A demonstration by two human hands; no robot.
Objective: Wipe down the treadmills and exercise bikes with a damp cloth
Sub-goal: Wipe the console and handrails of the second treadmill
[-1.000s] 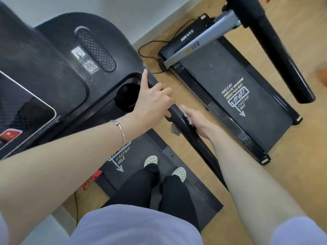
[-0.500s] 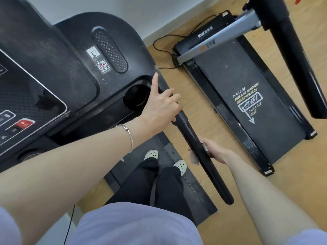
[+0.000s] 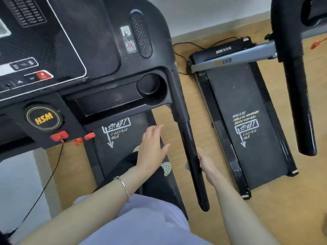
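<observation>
I stand on a black treadmill; its console [image 3: 74, 50] fills the upper left. Its right handrail [image 3: 192, 156] runs down the middle of the view. My right hand [image 3: 206, 165] is wrapped around that rail at mid-length, fingers hidden behind the bar. A small grey bit of cloth [image 3: 187, 166] shows at the rail's left side, under that hand. My left hand [image 3: 152, 147] hovers in the air left of the rail with fingers spread and relaxed, holding nothing. A second treadmill [image 3: 247, 124] lies on the floor to the right.
A cup holder [image 3: 150, 85] sits in the console tray. A red safety clip and cord [image 3: 77, 138] hang below the console. The second treadmill's handrail [image 3: 299, 96] crosses the upper right. Black cables [image 3: 182, 55] trail along the wooden floor by the wall.
My left hand has let go of the top of the handrail and dropped back, open. My right hand has stayed lower on the rail after sliding down it with the cloth. The view has tilted toward the console.
</observation>
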